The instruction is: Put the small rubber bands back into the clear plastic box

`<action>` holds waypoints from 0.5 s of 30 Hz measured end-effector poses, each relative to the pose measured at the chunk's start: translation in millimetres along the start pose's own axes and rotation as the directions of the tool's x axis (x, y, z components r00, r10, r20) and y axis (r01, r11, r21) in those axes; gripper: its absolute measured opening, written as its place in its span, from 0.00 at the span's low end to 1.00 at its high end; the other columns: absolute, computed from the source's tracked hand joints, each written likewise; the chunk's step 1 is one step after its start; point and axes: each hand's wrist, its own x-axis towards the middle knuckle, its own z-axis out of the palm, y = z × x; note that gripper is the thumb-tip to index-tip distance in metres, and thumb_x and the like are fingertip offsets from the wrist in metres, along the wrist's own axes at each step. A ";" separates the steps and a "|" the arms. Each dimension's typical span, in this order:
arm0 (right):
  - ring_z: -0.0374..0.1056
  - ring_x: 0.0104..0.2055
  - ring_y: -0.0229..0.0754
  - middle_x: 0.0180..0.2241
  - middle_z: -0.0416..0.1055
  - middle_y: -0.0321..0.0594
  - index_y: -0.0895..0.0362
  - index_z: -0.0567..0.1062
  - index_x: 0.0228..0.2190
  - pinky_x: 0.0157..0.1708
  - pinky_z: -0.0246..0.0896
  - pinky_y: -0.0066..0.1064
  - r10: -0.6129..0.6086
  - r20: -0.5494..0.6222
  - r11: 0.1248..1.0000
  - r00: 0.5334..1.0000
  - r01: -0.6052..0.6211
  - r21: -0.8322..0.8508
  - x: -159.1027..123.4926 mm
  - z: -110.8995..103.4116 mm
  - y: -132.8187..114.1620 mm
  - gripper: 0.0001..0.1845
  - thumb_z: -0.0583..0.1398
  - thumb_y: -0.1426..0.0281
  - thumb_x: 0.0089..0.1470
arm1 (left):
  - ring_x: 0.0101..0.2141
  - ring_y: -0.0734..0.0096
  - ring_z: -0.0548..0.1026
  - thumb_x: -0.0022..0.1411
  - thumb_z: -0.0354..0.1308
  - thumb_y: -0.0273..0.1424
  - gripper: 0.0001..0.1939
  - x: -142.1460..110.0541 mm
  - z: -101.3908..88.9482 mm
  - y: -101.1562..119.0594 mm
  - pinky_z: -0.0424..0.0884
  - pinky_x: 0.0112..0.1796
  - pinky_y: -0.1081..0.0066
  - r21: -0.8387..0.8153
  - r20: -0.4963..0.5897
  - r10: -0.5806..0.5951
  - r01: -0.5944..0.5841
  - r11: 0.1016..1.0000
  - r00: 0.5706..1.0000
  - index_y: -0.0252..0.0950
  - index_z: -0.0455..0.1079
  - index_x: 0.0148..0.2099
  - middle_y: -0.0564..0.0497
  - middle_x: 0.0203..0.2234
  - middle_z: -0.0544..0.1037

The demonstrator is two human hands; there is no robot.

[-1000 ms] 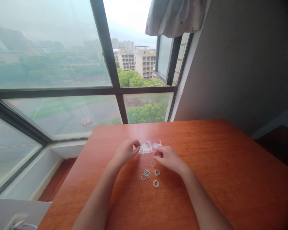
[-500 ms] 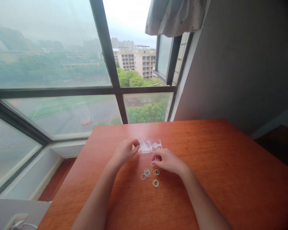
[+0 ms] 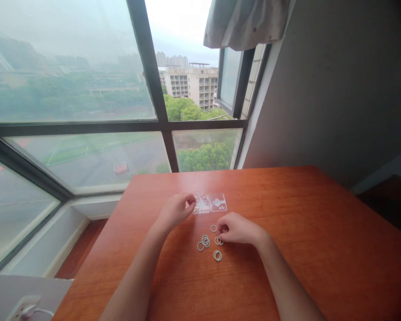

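Note:
A small clear plastic box [image 3: 206, 211] lies open on the table, its lid [image 3: 223, 200] folded out to the right. Several small rings or similar pieces are inside, too small to make out well. My left hand [image 3: 177, 209] is closed at the box's left edge, fingertips against it. Nearer me, my right hand [image 3: 239, 228] pinches at one of two overlapping pale rings [image 3: 217, 241]. A single ring [image 3: 213, 228] lies just left of those fingertips. To the left is a cluster of rings [image 3: 205, 241], and closer to me another overlapping pair [image 3: 217, 256].
The reddish-brown wooden table [image 3: 304, 232] reaches to a large window with a dark frame [image 3: 120, 128]. A grey wall [image 3: 314, 98] rises at the right, and a curtain [image 3: 245, 24] hangs above. A plugged-in white cable [image 3: 30, 312] shows at lower left.
My right hand has let go of the single ring, which stays on the table, and has moved slightly toward me onto the overlapping pair. My left hand stays at the box.

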 end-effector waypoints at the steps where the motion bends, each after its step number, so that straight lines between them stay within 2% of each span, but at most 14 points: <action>1: 0.63 0.24 0.34 0.20 0.70 0.32 0.58 0.76 0.21 0.22 0.49 0.23 -0.004 0.000 1.000 1.000 0.004 -0.001 0.5 0.5 -0.8 0.04 0.61 0.77 0.41 | 0.28 0.70 0.71 0.57 0.54 0.30 0.07 -0.1 0.0 0.1 0.63 0.30 0.73 0.001 0.001 0.001 -0.001 1.000 1.000 0.36 0.73 0.31 0.49 0.28 0.78; 5: 0.63 0.24 0.34 0.21 0.71 0.32 0.57 0.77 0.24 0.24 0.51 0.23 -0.031 -0.097 0.999 0.995 0.033 0.023 4.7 3.4 -2.2 0.06 0.59 0.77 0.43 | 0.27 0.70 0.71 0.58 0.54 0.30 0.08 -0.6 0.1 0.4 0.63 0.29 0.73 0.010 0.004 0.005 -0.005 1.000 1.000 0.36 0.74 0.32 0.50 0.29 0.78; 7: 0.62 0.25 0.33 0.22 0.71 0.32 0.57 0.77 0.25 0.24 0.51 0.22 -0.041 -0.169 0.998 0.985 0.046 0.030 6.8 4.5 -1.9 0.06 0.59 0.76 0.45 | 0.27 0.71 0.71 0.58 0.54 0.30 0.08 -0.7 0.2 0.3 0.62 0.29 0.73 0.015 0.006 0.006 -0.006 1.000 1.000 0.37 0.74 0.32 0.50 0.29 0.78; 9: 0.62 0.25 0.33 0.22 0.70 0.32 0.57 0.77 0.26 0.24 0.51 0.22 -0.040 -0.194 0.998 0.980 0.048 0.036 7.3 4.6 -1.7 0.05 0.60 0.75 0.46 | 0.27 0.71 0.71 0.58 0.54 0.30 0.08 -0.7 0.3 0.0 0.62 0.29 0.73 0.011 0.003 0.007 -0.007 1.000 1.000 0.37 0.74 0.32 0.50 0.29 0.78; 13: 0.62 0.24 0.33 0.21 0.70 0.31 0.58 0.76 0.25 0.23 0.50 0.23 -0.002 -0.052 0.998 0.999 0.005 0.063 3.6 1.6 -1.8 0.01 0.63 0.73 0.44 | 0.28 0.70 0.71 0.57 0.54 0.31 0.07 -0.5 0.5 -0.6 0.63 0.29 0.73 -0.018 -0.010 0.009 -0.009 1.000 1.000 0.36 0.74 0.32 0.49 0.29 0.78; 15: 0.62 0.23 0.33 0.21 0.70 0.31 0.58 0.77 0.24 0.23 0.50 0.23 0.020 0.012 0.997 1.000 -0.021 0.074 1.4 0.0 -2.0 0.03 0.65 0.72 0.42 | 0.28 0.70 0.72 0.57 0.54 0.30 0.08 -0.5 0.5 -0.9 0.64 0.29 0.73 -0.019 -0.009 0.006 -0.007 1.000 1.000 0.36 0.74 0.32 0.49 0.29 0.78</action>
